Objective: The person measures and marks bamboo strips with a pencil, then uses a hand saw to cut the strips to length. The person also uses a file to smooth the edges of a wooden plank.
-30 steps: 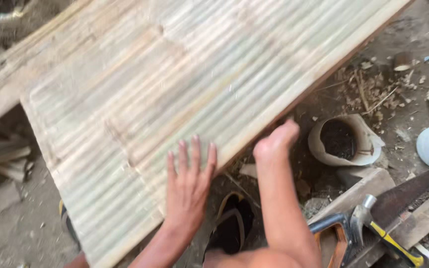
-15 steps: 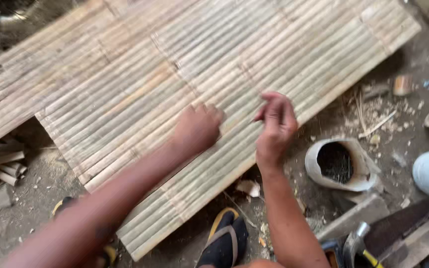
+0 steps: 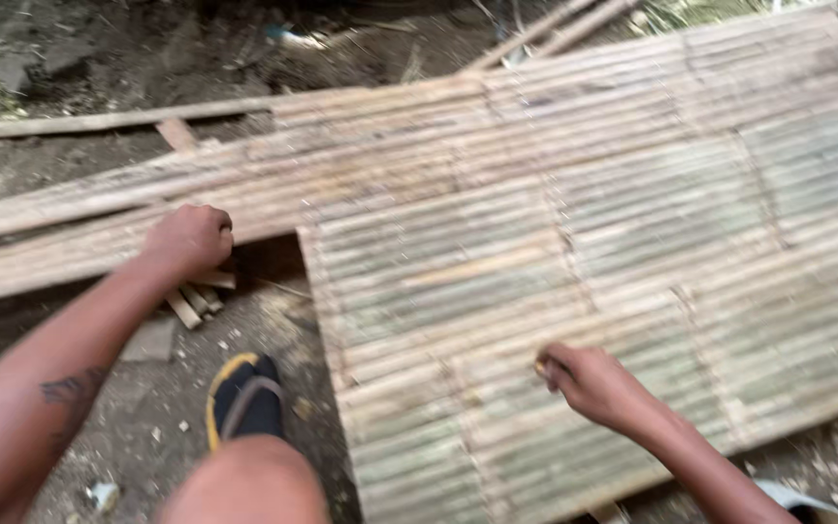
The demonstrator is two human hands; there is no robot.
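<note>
Head view: both hands' curled fingers (image 3: 208, 233) grip the bamboo panel (image 3: 574, 281).

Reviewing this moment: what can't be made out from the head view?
- Left hand: closed over the slat edge; its fingers hide whether it grips anything.
- Right hand: a small yellowish bit at its fingertips, too small and blurred to identify.
- Bamboo mat: right side and far corner cut off by the frame.
- Sandal: the knee hides its heel.
</note>
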